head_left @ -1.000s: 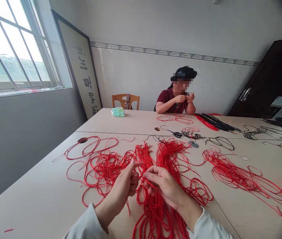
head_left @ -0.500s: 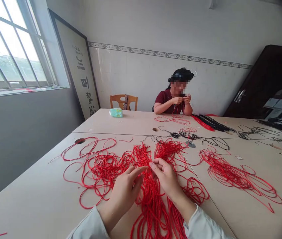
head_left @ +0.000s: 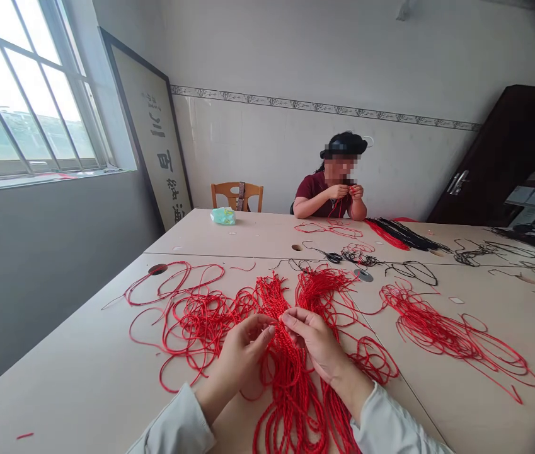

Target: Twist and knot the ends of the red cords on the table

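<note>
My left hand and my right hand meet over a bundle of braided red cords. The right thumb and fingers are pinched on a red cord, most of which merges with the bundle behind. My left thumb and index finger close on the same spot, their tips close to the right ones. The bundle runs from beyond my hands toward the table's near edge. Beside it on the right lies a second bundle of red cords. Loose tangled red cord spreads to the left of my left hand.
Another red cord skein lies at right. Black scissors and black cords rest farther back. Across the table a person holds cord in both hands. A green-white packet stands near a wooden chair.
My left thumb has come up toward the index fingertip, where the index finger was stretched out before. The right hand keeps its pinch. The view has shifted slightly.
</note>
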The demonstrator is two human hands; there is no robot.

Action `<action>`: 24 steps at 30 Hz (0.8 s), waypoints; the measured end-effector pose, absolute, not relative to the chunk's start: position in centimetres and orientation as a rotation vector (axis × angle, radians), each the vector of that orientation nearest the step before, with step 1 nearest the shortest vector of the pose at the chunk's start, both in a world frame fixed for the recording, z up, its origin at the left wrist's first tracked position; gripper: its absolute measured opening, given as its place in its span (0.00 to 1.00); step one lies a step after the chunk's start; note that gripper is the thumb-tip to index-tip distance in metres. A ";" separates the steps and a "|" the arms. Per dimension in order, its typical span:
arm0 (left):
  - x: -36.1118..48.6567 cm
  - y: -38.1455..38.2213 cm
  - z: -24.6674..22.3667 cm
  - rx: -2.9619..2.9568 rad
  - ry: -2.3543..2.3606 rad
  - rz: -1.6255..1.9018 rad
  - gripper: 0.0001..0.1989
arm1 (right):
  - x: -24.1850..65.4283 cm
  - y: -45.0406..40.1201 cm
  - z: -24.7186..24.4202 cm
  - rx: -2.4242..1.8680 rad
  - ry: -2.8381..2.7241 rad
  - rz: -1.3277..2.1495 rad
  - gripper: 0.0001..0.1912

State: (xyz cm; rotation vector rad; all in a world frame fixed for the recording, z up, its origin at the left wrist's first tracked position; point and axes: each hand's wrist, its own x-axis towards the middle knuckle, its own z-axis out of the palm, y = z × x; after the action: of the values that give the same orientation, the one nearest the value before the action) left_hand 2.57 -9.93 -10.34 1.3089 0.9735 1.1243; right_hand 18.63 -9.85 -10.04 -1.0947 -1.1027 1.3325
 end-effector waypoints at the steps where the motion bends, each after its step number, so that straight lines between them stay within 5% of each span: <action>1: 2.6 -10.0 -10.3 1.314 0.951 1.109 0.17 | 18.6 -9.9 -10.0 -1.107 -1.128 1.317 0.17; 24: 3.0 -10.6 -9.7 1.063 1.018 1.061 0.21 | 18.0 -10.8 -9.6 -1.179 -1.454 1.040 0.16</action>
State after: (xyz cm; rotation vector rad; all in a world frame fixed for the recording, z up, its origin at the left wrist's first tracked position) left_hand 2.97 -10.61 -9.67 1.0627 1.0183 1.0612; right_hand 17.96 -10.82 -9.56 -1.1789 -1.4543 1.0403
